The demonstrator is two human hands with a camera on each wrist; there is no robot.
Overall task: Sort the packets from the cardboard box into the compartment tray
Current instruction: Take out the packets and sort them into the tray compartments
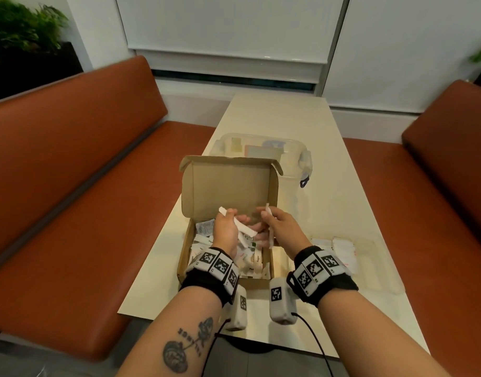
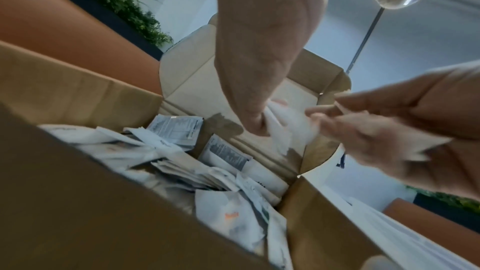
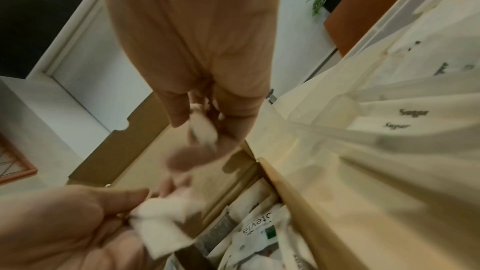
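The open cardboard box (image 1: pixel 228 186) stands mid-table with its lid upright and several white packets (image 1: pixel 251 261) loose inside. My left hand (image 1: pixel 234 217) hovers over the box and grips long white packets (image 1: pixel 240 229) between thumb and fingers. Beside it, my right hand (image 1: pixel 270 217) pinches another white packet (image 1: pixel 269 210). In the left wrist view the left hand (image 2: pixel 259 122) grips a white packet (image 2: pixel 283 130). In the right wrist view the right hand (image 3: pixel 200 122) pinches a white packet (image 3: pixel 205 130). The clear compartment tray (image 1: pixel 378 268) lies right of the box and holds white packets (image 1: pixel 342 248), some marked Sugar (image 3: pixel 413 113).
A clear lidded plastic container (image 1: pixel 261 148) sits behind the box. The pale table (image 1: pixel 302 118) is narrow, with orange bench seats (image 1: pixel 84 213) on both sides. Plants (image 1: pixel 22 28) stand at the far left. Wrist-camera cables (image 1: pixel 315 338) hang near the table's front edge.
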